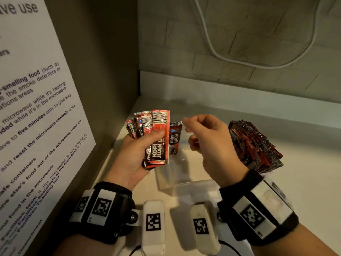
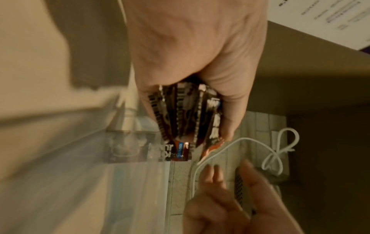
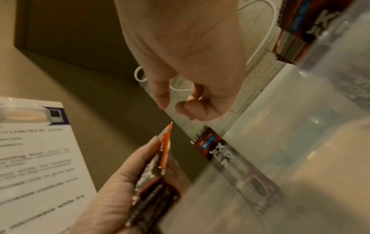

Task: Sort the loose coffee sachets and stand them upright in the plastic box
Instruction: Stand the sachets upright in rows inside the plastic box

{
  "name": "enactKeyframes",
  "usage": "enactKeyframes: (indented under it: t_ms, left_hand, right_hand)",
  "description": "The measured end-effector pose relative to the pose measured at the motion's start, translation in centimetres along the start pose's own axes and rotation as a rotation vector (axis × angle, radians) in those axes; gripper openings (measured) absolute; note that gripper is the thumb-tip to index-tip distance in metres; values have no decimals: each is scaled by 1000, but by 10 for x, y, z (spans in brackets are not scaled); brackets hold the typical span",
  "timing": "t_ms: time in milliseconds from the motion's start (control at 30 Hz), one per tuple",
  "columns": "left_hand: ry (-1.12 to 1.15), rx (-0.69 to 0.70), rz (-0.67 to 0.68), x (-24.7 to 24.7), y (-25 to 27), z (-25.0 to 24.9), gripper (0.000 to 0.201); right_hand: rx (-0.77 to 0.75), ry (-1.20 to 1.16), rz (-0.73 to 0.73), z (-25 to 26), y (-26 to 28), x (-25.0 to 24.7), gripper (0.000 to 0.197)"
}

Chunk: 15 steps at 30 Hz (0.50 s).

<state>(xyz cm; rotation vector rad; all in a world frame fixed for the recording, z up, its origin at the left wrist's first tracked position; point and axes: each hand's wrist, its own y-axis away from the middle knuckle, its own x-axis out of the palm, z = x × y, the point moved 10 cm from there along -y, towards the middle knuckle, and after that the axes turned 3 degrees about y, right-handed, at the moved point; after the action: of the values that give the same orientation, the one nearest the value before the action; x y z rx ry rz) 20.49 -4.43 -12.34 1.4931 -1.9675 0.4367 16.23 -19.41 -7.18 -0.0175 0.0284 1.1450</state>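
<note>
My left hand (image 1: 155, 137) grips a fanned bunch of red-and-black coffee sachets (image 1: 156, 145) above the left end of the clear plastic box (image 1: 166, 180). The left wrist view shows that bunch of sachets (image 2: 186, 114) between thumb and fingers. One lone sachet (image 1: 175, 139) stands upright in the box against its far wall, and the right wrist view shows this lone sachet (image 3: 216, 148) too. My right hand (image 1: 188, 132) hovers just right of it, fingers loosely curled and holding nothing. A thick leaning stack of sachets (image 1: 254, 145) is at the right; I cannot tell if it is inside the box.
The box sits on a pale counter (image 1: 304, 182) in a corner. A printed notice (image 1: 36, 108) covers the left wall close to my left arm. A white cable (image 1: 221, 56) hangs on the tiled back wall.
</note>
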Motion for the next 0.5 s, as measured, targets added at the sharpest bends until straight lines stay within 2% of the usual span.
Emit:
enactKeyframes:
  t_ms: [67, 133, 233, 367, 433, 500]
  left_hand:
    - [-60, 38, 49, 9, 3, -2, 39]
    - [-96, 39, 101, 17, 6, -1, 35]
    - [-24, 21, 103, 18, 7, 1, 33]
    - [34, 28, -20, 7, 5, -6, 29]
    - [66, 19, -58, 4, 5, -7, 27]
    - [96, 16, -74, 3, 5, -6, 34]
  right_hand:
    - [24, -58, 142, 6, 8, 16, 17]
    - [48, -88, 225, 4, 13, 28, 14]
    - [90, -191, 214, 2, 13, 27, 6]
    - [116, -540, 179, 14, 10, 15, 22]
    - [66, -578, 215, 24, 12, 13, 26]
    - [-26, -470, 248, 29, 14, 14, 5]
